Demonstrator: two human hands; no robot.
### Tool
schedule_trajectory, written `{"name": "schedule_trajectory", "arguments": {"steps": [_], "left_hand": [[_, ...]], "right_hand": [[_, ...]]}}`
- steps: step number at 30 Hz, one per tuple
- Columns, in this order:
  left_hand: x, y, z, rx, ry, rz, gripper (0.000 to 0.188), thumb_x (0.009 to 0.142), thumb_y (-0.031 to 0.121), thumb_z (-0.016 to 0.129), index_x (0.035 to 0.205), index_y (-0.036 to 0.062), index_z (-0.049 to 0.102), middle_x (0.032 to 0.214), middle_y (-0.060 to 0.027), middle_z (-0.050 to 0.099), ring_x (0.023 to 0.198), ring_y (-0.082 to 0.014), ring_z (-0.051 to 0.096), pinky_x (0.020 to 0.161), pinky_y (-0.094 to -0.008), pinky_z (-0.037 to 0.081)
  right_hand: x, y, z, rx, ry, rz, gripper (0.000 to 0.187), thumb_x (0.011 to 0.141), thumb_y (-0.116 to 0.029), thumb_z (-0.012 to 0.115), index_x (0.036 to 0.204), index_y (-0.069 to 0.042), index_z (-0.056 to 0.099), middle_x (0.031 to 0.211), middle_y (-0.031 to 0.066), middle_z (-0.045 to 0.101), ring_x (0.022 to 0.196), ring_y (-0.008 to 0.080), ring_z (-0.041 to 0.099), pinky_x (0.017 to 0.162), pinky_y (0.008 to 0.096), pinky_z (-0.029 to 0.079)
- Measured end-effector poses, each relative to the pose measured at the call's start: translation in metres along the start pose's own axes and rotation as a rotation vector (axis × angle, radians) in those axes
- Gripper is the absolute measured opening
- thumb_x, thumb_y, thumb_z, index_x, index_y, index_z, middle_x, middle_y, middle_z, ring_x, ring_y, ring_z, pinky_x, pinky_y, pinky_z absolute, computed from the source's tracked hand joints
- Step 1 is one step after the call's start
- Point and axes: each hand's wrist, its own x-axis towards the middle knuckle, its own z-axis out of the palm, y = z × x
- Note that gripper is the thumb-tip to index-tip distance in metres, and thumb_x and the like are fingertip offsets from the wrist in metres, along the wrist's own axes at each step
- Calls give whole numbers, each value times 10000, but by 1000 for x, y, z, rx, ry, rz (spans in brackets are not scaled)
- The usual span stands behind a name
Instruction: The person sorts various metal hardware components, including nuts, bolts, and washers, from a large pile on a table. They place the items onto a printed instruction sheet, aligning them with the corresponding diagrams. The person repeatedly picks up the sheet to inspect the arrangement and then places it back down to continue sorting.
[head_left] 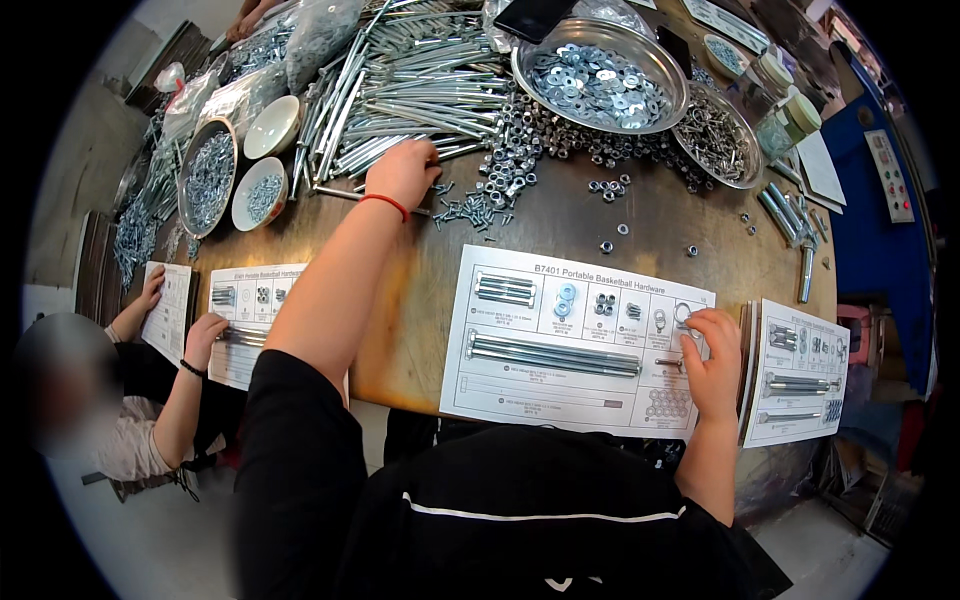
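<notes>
My left hand [402, 172], with a red band at its wrist, reaches over the table between a heap of long bolts [430, 95] and a small pile of screws [470, 208]. Its fingers curl closed, and what they hold is hidden. A white printed card [470, 400] lies in front of me at the table edge. On it are short bolts [505, 289], washers [566, 297], nuts [605, 303] and long bolts [550, 354]. My right hand [714, 360] rests on the card's right edge, thumb and forefinger apart beside a metal ring [683, 312].
Loose nuts [510, 160] lie beyond the screws. A steel bowl [675, 105] holds washers; another dish [750, 180] holds small hardware. Bowls [262, 200] stand at left. More cards [795, 375] stack at right. A co-worker's hand [203, 338] handles another card at left.
</notes>
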Motion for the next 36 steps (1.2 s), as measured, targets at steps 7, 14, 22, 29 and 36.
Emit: {"name": "schedule_trajectory", "arguments": {"steps": [7, 14, 22, 29, 36], "left_hand": [[40, 0, 2, 200, -304, 216, 236, 857, 304, 648, 1007, 130, 701, 918, -102, 710, 877, -327, 671, 746, -445, 533], [-35, -4, -78, -294, 482, 457, 165, 827, 113, 716, 981, 61, 690, 753, -63, 666, 643, -161, 629, 613, -268, 514], [-218, 109, -52, -1709, -157, 110, 96, 919, 44, 618, 991, -16, 595, 838, -137, 695, 728, -183, 678, 640, -288, 555], [-274, 81, 10, -1162, -216, -71, 200, 801, 44, 762, 985, 28, 685, 873, -87, 676, 779, -193, 638, 690, -299, 501], [-281, 71, 10, -516, 53, 207, 233, 695, 59, 806, 905, 74, 706, 859, -52, 612, 820, -244, 575, 711, -341, 470]], "right_hand": [[-1, -6, 1, -2, -40, 14, 206, 776, -13, 687, 979, -17, 654, 1078, 127, 637, 1093, 334, 568, 959, 414, 446], [-10, -15, -13, 16, 78, 58, 221, 793, -21, 693, 1012, -37, 669, 1137, 130, 643, 1096, 336, 582, 955, 417, 457], [-8, -113, 28, 216, -47, -222, 447, 769, -101, 772, 1183, -64, 609, 1191, 145, 586, 1104, 329, 553, 921, 404, 454], [-69, -56, 43, 148, -227, -147, 169, 777, -79, 736, 937, -79, 683, 856, 60, 601, 849, 280, 567, 739, 379, 466], [-93, -38, 38, 129, -177, 33, 168, 765, -45, 744, 925, -41, 691, 885, 65, 604, 872, 278, 552, 780, 365, 455]]}}
